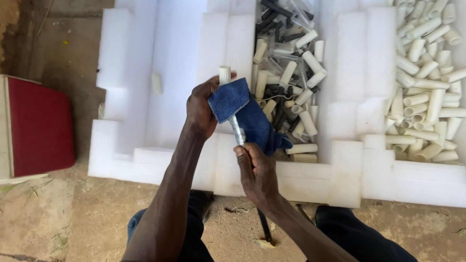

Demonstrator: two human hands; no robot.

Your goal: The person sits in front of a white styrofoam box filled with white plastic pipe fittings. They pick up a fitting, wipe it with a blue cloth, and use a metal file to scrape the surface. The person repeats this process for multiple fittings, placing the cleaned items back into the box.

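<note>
Blue cloth (232, 99) wraps the rod, left hand (201, 109) clamping it, right hand (255, 170) gripping below.

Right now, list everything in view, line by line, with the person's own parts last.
foam tray: one, white, stepped, across the top on the dirt ground
cream tubes: many, off-white, loose in the right compartment
mixed pieces: many, cream tubes with black and clear bits, in the middle compartment
red box: one, red with a pale edge, at the left
blue cloth: one, wrapped round the rod
metal rod: one, silvery, a cream tube on its upper end
left hand: grip on the cloth and tube
right hand: grip on the lower rod
</note>
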